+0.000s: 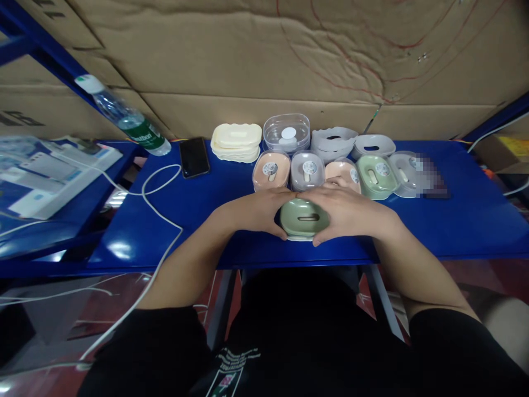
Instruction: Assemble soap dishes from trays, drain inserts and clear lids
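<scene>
Both hands close around the green slotted soap dish [305, 221], near the middle of the worktop's [458, 231] front edge. The left hand [266, 212] presses its left side and the right hand [345, 212] its right, so the grip of each is curved and holding the dish; a pale layer shows beneath it. Just beyond the hands, a row of boxed soap dishes runs left to right: peach [270, 172], grey [308, 171], peach partly hidden by the right hand, green [376, 177], then grey [405, 175] beside a pixelated patch. Behind them, along the back edge, are cream wavy-edged trays [236, 140], clear containers [285, 144], grey wavy-edged trays [334, 144] and a grey slotted dish [374, 144]. Farther left lie a dark phone [194, 157] and a looping white cable [162, 212]; a green-labelled bottle [134, 124] is near the back-left corner.
</scene>
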{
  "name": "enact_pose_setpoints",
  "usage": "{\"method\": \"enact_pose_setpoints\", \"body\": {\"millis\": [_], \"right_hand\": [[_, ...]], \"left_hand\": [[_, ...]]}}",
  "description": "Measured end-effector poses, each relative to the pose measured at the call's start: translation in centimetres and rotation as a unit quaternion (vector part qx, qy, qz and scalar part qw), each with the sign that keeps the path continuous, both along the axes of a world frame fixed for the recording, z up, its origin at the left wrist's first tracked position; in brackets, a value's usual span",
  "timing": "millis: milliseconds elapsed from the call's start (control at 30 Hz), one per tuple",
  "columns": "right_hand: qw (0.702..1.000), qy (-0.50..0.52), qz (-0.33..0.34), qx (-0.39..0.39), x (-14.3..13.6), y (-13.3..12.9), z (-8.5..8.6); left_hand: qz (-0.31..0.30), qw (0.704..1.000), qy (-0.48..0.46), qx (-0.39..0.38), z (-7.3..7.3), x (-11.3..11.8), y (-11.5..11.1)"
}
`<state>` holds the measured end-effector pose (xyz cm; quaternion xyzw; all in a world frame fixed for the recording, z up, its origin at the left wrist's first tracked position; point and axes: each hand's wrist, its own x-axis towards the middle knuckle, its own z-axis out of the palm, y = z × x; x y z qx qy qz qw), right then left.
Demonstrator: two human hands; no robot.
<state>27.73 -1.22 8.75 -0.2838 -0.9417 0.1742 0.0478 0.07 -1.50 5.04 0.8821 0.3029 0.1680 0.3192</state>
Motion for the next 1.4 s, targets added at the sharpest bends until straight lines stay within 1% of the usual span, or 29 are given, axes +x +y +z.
{"method": "enact_pose_setpoints", "body": {"millis": [267, 467, 633, 800, 1000, 1200, 1300, 1400], "right_hand": [[1.0, -0.007, 0.012, 0.009, 0.0, 0.0, 0.0], [0.999, -0.028, 0.015, 0.024, -0.1, -0.2, -0.1], [0.999, -0.023, 0.011, 0.034, -0.2, -0.5, 0.0], [0.998, -0.031, 0.014, 0.044, -0.3, -0.8, -0.2], [0.996, -0.052, 0.013, 0.071, -0.6, -1.1, -0.5], [0.994, -0.047, -0.015, 0.102, -0.7, -1.3, -0.8], [0.993, -0.044, -0.023, 0.109, -0.7, -1.3, -0.8], [0.994, -0.049, -0.021, 0.098, -0.8, -1.2, -0.8]], "left_hand": [[0.003, 0.999, 0.038, 0.0, -0.1, -0.1, 0.0], [-0.002, 1.0, 0.018, 0.001, -0.2, -0.1, 0.0], [-0.011, 1.0, 0.026, -0.003, 0.2, -0.2, -0.1], [0.001, 0.999, 0.02, -0.025, 0.3, -0.3, -0.2], [0.008, 1.0, 0.014, -0.022, 0.0, -0.5, -0.4], [0.007, 1.0, -0.012, -0.009, -0.9, -0.3, -0.2], [0.009, 1.0, -0.002, 0.002, -1.2, -0.1, -0.2], [0.017, 1.0, 0.022, 0.011, -1.2, 0.1, -0.5]]}}
